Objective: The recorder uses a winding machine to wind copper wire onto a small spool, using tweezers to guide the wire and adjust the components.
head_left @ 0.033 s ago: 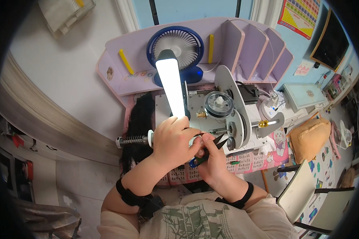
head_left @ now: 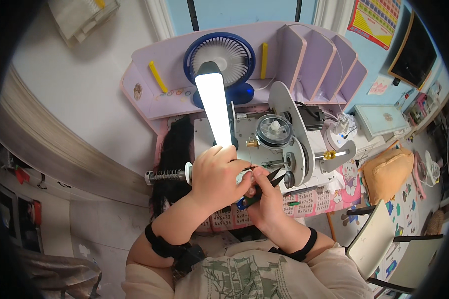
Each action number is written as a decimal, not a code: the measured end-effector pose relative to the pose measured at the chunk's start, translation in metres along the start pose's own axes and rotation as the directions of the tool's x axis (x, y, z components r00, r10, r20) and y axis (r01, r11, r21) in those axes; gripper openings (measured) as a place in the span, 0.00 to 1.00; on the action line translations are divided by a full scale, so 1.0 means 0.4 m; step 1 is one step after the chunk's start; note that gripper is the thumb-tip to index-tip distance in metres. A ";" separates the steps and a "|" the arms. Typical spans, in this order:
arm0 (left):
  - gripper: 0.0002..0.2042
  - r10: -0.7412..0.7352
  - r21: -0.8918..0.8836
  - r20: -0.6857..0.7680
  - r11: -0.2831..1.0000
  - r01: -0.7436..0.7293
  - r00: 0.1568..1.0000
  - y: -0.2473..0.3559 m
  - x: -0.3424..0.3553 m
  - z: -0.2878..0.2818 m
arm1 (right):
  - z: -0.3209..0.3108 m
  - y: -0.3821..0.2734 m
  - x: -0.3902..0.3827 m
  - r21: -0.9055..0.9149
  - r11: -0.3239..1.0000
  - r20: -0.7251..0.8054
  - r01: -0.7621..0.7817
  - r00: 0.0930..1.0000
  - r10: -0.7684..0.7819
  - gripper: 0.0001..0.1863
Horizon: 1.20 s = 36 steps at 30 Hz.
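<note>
My left hand [head_left: 219,174] is closed, its fingertips pinched on something too small to make out, beside the white spool part of a spring-loaded shaft [head_left: 162,176]. Touching it, my right hand [head_left: 264,202] is closed round dark scissors or snips [head_left: 273,177], blades pointing up and right. A lit white lamp bar [head_left: 213,107] rises just above my left hand. Behind both hands is a white plate-mounted winding machine [head_left: 299,139] with a clear-topped spool [head_left: 274,130] and a yellow-handled screwdriver-like piece [head_left: 329,155] at its right.
A blue fan [head_left: 219,47] stands on the lilac desk shelf [head_left: 139,89]. Black fabric or hair [head_left: 172,142] lies left of the machine on the printed desk mat [head_left: 314,202]. To the right are an orange cushion [head_left: 386,174] and a chair [head_left: 369,239]; a wall [head_left: 80,89] bounds the left.
</note>
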<state>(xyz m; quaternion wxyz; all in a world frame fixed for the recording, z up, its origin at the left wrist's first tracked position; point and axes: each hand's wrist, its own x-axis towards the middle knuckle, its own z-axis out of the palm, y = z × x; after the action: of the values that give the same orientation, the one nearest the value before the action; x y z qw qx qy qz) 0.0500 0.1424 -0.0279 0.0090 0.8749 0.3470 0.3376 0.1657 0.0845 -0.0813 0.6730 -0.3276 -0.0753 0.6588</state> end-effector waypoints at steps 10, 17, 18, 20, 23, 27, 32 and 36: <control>0.06 0.001 -0.066 -0.017 0.998 -0.002 1.000 -0.007 0.003 0.000 | -0.021 0.004 -0.003 0.128 0.992 0.010 0.012 1.000 -0.013 0.10; 0.03 0.001 -0.095 -0.012 0.995 -0.003 1.000 -0.015 0.007 0.004 | -0.010 -0.003 -0.012 0.049 0.996 -0.029 0.074 0.997 -0.073 0.12; 0.03 0.008 -0.100 -0.005 0.995 -0.009 1.000 -0.016 0.007 0.004 | -0.010 -0.002 -0.012 0.050 0.996 -0.029 0.074 0.997 -0.073 0.12; 0.03 0.001 -0.114 0.005 0.994 0.000 1.000 -0.018 0.008 0.004 | -0.013 -0.001 -0.011 0.030 0.995 -0.007 0.099 0.995 -0.099 0.12; 0.03 -0.021 -0.160 0.035 0.987 0.026 0.999 -0.022 0.012 0.006 | -0.020 0.015 -0.011 -0.026 0.986 -0.018 0.164 0.986 -0.165 0.16; 0.03 -0.085 -0.244 0.119 0.963 0.112 0.989 -0.026 0.018 0.007 | -0.045 0.061 -0.038 -0.207 0.976 0.091 0.075 0.994 -0.057 0.25; 0.04 -0.114 -0.252 0.172 0.955 0.155 0.979 -0.029 0.017 0.003 | -0.036 0.091 -0.055 -0.418 0.903 0.281 -0.095 0.932 0.228 0.24; 0.03 -0.124 -0.239 0.180 0.957 0.166 0.976 -0.027 0.019 0.008 | -0.007 0.092 -0.068 -0.516 0.850 0.374 -0.109 0.863 0.338 0.18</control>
<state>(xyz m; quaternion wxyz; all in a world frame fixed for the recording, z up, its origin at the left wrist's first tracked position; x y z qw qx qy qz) 0.0494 0.1558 -0.0286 0.1734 0.8635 0.3627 0.3046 0.1332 0.0550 -0.0942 0.4508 -0.3277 -0.3498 0.7530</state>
